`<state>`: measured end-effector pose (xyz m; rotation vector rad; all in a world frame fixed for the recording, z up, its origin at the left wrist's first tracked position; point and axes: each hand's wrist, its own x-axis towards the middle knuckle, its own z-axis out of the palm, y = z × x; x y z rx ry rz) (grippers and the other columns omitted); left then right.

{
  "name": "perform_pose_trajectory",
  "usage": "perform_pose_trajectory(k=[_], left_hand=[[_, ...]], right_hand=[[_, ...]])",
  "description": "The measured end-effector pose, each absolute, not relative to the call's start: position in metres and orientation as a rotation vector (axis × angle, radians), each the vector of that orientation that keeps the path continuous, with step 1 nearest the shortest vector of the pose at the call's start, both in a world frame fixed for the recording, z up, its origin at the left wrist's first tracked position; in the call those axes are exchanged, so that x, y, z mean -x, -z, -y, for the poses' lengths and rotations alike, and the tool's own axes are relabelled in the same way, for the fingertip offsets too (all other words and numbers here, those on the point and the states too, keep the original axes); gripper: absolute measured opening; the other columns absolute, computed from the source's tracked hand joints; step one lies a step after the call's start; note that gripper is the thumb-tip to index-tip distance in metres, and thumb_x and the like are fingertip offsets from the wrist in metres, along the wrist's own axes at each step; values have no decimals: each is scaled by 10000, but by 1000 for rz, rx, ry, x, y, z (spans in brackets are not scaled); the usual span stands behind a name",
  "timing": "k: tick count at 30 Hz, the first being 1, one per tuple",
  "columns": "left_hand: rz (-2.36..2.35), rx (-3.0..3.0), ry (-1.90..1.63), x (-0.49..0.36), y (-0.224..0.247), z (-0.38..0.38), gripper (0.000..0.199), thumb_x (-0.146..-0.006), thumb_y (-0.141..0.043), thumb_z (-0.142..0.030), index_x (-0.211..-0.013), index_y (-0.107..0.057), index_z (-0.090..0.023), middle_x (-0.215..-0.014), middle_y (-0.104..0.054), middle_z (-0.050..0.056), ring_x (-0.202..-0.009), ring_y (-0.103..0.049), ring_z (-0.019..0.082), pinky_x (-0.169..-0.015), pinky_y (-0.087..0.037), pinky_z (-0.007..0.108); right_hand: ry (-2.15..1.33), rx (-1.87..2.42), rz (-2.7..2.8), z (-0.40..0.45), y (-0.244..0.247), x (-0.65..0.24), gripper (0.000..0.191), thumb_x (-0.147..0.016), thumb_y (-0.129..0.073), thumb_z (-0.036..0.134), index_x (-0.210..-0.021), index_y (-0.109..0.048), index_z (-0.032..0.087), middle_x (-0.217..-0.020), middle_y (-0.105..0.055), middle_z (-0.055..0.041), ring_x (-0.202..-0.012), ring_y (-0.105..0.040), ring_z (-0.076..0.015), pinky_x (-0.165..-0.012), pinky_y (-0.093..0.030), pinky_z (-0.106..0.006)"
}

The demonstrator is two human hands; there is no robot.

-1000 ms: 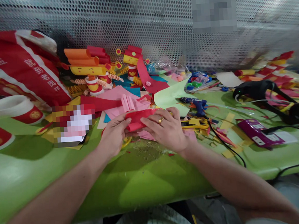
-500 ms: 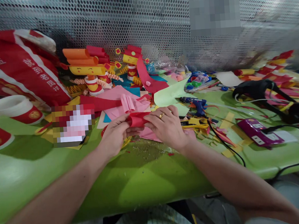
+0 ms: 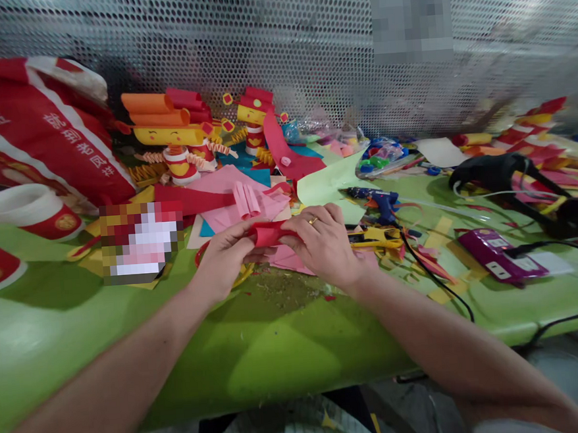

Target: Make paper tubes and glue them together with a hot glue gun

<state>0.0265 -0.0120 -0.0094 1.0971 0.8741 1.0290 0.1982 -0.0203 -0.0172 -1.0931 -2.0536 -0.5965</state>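
Note:
A curled piece of red paper (image 3: 270, 235) is held between my two hands above the front part of the green table. My left hand (image 3: 226, 257) is closed on its left end, thumb on the near side. On the right end my right hand (image 3: 320, 244), with a ring on one finger, pinches the paper, its fingers lying over the top. Just behind the red paper, a pink paper roll (image 3: 246, 200) rests on pink sheets (image 3: 220, 182). Part of a red-and-yellow round thing shows beside my left hand, mostly hidden.
Paper-roll figures (image 3: 167, 136) stand at the back. At left are paper cups (image 3: 31, 211) and a red bag (image 3: 60, 133). A blue glue gun (image 3: 379, 200), yellow-handled scissors (image 3: 379, 238), a purple power strip (image 3: 500, 256) and black cords lie to the right among paper scraps.
My hands have shifted very slightly and the red paper between them looks more tightly curled. A small yellow scrap now shows below the table edge. Everything else stays put.

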Motion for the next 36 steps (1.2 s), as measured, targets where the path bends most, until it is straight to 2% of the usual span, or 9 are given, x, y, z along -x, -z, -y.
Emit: perform_pose_trajectory(k=[6,14,20,26,30,33,36], left_hand=[[-919,-1121,-1023,-27,7,13,318,-687,-593,-171,-985,-701,-195,-865,-728,35,-622,-675,135,-644,-555,269],[-962,-1169,-1000,-26,7,15,338,-670,-664,-239,-998,-705,-169,-880,-726,69,-701,-691,175,-613,-551,262],[-1000,-1272,-977,-26,5,15,324,-697,-620,-225,-1005,-709,-180,-903,-727,56,-720,-687,165,-613,-544,250],[-1079,-1469,-962,-24,4,15,291,-704,-560,-160,-932,-735,-207,-807,-731,11,-665,-650,127,-593,-525,223],[-1161,-1647,-942,-22,6,14,289,-723,-542,-180,-932,-738,-222,-715,-721,-11,-576,-615,115,-560,-506,216],[-1193,-1730,-936,-21,6,14,304,-725,-531,-174,-939,-736,-239,-736,-731,-23,-586,-627,123,-593,-516,229],[-1179,-1793,-969,-18,3,14,331,-712,-527,-136,-940,-735,-257,-822,-743,-23,-712,-666,148,-700,-529,252]], right_hand=[[571,1121,2084,20,17,-200,159,-879,-520,282,-795,-634,209,-791,-713,0,-816,-539,-180,-768,-297,-330],[554,1141,2105,19,19,-201,184,-880,-511,299,-792,-652,220,-818,-695,-20,-811,-516,-185,-757,-304,-326],[556,1127,2113,18,19,-201,174,-873,-523,299,-805,-661,216,-812,-695,-18,-810,-522,-183,-756,-317,-321],[559,1100,2109,18,19,-202,159,-861,-545,294,-793,-661,209,-806,-702,-15,-797,-533,-177,-747,-325,-318],[559,1113,2112,18,21,-201,171,-866,-538,304,-778,-654,214,-800,-703,-12,-793,-541,-176,-752,-333,-316],[549,1083,2092,18,22,-200,177,-865,-539,313,-770,-644,207,-795,-699,-20,-794,-550,-174,-747,-344,-315],[420,1088,2047,17,19,-204,232,-864,-516,397,-794,-631,207,-816,-689,-38,-820,-562,-183,-751,-363,-328]])
